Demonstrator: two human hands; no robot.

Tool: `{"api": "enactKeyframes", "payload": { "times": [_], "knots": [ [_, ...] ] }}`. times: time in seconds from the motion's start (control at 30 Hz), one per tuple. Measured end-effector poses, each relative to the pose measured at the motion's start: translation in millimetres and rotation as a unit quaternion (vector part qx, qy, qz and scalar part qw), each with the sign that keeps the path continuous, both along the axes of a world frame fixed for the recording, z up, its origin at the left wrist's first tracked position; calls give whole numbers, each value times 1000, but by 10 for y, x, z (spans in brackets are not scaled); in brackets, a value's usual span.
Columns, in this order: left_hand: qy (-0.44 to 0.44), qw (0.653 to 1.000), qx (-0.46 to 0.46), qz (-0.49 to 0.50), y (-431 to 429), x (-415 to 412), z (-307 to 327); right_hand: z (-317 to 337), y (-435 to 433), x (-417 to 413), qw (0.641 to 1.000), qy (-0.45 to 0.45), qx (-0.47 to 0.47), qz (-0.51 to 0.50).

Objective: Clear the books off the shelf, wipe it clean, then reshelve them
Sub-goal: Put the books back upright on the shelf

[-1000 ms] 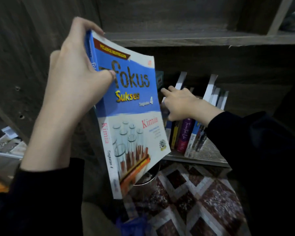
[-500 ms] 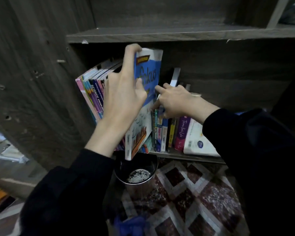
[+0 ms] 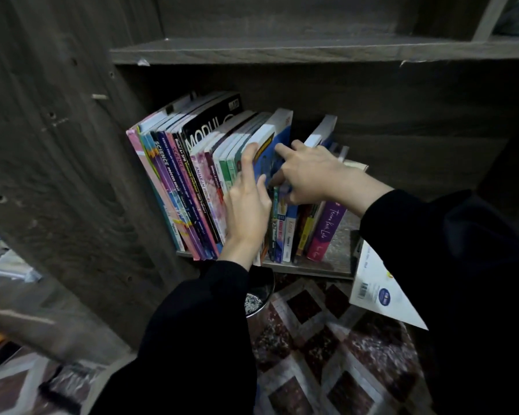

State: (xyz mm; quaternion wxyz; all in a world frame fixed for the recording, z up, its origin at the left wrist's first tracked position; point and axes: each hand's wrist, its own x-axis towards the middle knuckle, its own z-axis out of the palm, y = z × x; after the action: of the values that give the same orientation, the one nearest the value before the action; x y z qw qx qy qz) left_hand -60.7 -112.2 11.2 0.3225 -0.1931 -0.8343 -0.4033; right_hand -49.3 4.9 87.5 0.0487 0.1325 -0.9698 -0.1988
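Observation:
A blue textbook [image 3: 283, 134] stands upright in the row of books [image 3: 192, 175] on the lower shelf [image 3: 337, 260]. My left hand [image 3: 246, 205] lies with straight fingers along its spine edge and presses on it. My right hand [image 3: 309, 175] rests on the tops of the shorter books to the right. Its index finger touches the blue cover. A purple book [image 3: 324, 229] leans at the right end of that group. Whether my right hand's other fingers hook over a book is hidden.
A white book [image 3: 375, 290] leans off the shelf's right front corner, beside my right sleeve. A metal bin [image 3: 261, 293] stands on the patterned floor [image 3: 327, 339] under my left arm. The upper shelf board [image 3: 282, 50] and the left side panel [image 3: 57, 175] frame the compartment.
My left hand carried the blue textbook from in front of me into the row, then let go and now pushes its spine. My right hand stayed on the shorter books.

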Motion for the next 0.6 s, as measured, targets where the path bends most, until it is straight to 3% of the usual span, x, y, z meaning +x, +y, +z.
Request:
{"api": "enactKeyframes", "payload": {
  "times": [0.13, 0.23, 0.43, 0.6],
  "knots": [
    [-54, 995, -72, 41, -23, -43, 50, 11, 16, 1, 1000, -2, -7, -1],
    [-53, 991, -120, 36, -56, 31, 44, 16, 0, -4, 1000, -5, -8, 0],
    [23, 975, -178, 129, -90, 47, -26, 25, -8, -30, 1000, -6, -16, 5],
    [-5, 959, -264, 103, -238, -18, -71, 16, -18, -68, 1000, -3, -27, 8]
  ]
}}
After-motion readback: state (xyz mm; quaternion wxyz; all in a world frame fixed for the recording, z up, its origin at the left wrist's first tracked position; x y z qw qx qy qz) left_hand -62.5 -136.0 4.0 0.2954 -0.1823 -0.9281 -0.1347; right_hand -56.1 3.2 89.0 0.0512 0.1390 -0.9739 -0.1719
